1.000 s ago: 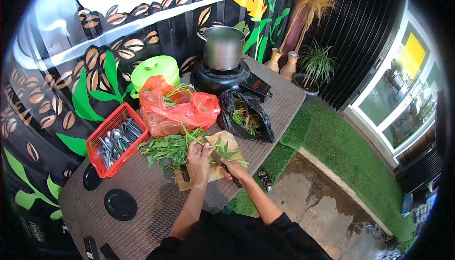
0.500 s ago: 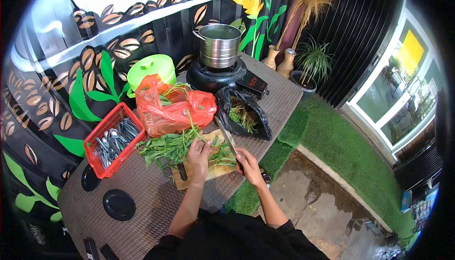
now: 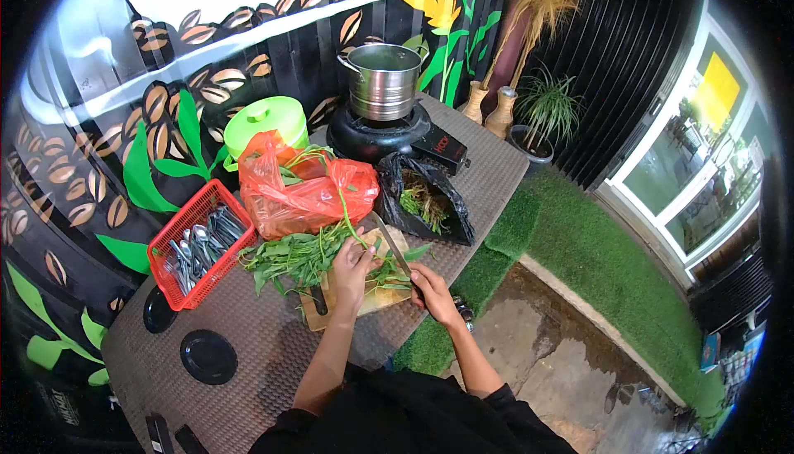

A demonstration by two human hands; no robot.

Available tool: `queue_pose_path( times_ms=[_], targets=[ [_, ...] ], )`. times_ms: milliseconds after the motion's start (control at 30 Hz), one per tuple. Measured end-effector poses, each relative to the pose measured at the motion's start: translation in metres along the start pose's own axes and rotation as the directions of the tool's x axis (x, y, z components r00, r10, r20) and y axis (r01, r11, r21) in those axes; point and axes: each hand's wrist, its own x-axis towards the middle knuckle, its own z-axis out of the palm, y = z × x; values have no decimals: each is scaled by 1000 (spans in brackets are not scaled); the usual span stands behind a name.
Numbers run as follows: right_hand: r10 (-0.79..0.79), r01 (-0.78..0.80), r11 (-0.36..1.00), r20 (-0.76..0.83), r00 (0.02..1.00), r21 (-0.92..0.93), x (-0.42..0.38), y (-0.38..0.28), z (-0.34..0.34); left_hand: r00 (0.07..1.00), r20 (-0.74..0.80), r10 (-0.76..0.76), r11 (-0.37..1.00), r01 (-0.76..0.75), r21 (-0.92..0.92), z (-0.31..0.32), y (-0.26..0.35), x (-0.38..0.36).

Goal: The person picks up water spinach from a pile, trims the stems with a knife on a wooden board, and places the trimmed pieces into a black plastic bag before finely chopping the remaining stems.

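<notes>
My right hand [image 3: 434,293] is closed round the handle of a knife [image 3: 388,240], its blade slanting up and to the left. Between the fingers of my left hand [image 3: 353,264] is a stem of leafy greens [image 3: 343,207], which rises in front of the red bag. Both hands are above a wooden cutting board [image 3: 374,298] with a dark handle slot. Cut greens [image 3: 390,270] lie on the board between the hands. To the left, a pile of leafy greens [image 3: 289,257] spreads over the table and the board's edge.
Behind the board are a red plastic bag [image 3: 302,206] with greens and a black bag [image 3: 451,206] holding trimmings. A steel pot [image 3: 383,86] sits on a portable stove [image 3: 380,136]. Left are a green lidded container [image 3: 265,123], a red cutlery basket [image 3: 197,284] and a black plate [image 3: 208,358].
My left hand has shifted slightly up and right, toward the blade, with the stem now standing out above it. The knife has moved only a little in my right hand.
</notes>
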Motion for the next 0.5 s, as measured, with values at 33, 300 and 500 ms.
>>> queue_pose_path(
  times_ms=[33, 300, 500],
  targets=[
    [1, -1, 1000, 1, 1000, -1, 0, 1, 0, 1000, -3, -8, 1000, 8, 1, 0, -1, 0],
    [41, -41, 997, 13, 999, 59, 0, 5, -7, 1000, 19, 5, 1000, -5, 10, 1, -7, 3],
    [39, -39, 999, 43, 998, 4, 3, 6, -7, 995, 55, -86, 996, 87, -16, -1, -8, 5]
  ],
)
